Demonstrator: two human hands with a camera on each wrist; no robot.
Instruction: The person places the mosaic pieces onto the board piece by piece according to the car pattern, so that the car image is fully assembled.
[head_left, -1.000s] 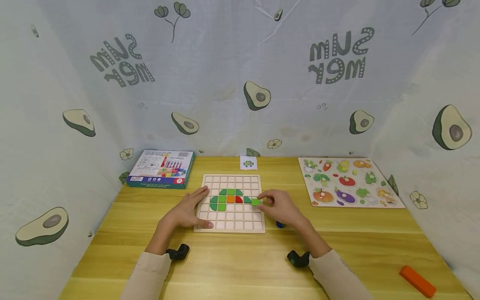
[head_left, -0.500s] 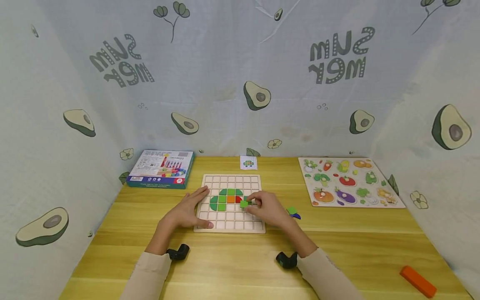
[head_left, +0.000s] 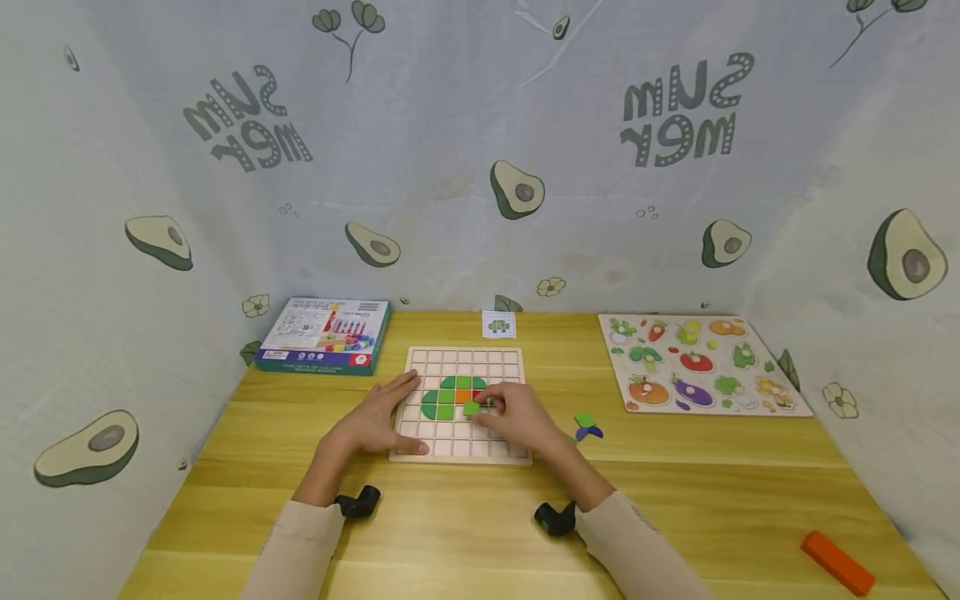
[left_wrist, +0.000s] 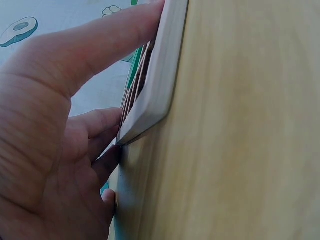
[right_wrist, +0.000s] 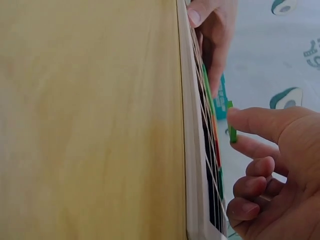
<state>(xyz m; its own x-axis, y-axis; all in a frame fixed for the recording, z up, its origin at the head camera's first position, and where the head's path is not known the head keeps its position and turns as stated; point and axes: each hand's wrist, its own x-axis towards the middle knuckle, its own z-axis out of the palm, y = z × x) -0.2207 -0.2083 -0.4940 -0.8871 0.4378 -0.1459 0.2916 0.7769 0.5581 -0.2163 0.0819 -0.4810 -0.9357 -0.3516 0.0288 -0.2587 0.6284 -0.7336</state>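
Fingers (right_wrist: 257, 150) of the right hand (head_left: 520, 417) pinch a light-green square tile (head_left: 471, 408) between thumb and index, over the gridded wooden board (head_left: 427, 357), at the near side of the orange tile (head_left: 462, 397). Those of the left hand (head_left: 371, 423) are spread and unclenched, resting at the board's left and near edges.

Most likely trouble: the tile coming down crooked and catching on a cell divider, if it is let go before it is square to the grid. Low knuckles could also nudge the laid pieces (head_left: 446, 412), and the board might slide on the tabletop (head_left: 450, 525) should the left hand ease off.

Only the right wrist view shows the tile edge-on, with a gap between it and the board; from the head view that height is hard to judge. Head alone gives the loose blue pieces (head_left: 589, 432) and the pattern card (head_left: 498, 325).
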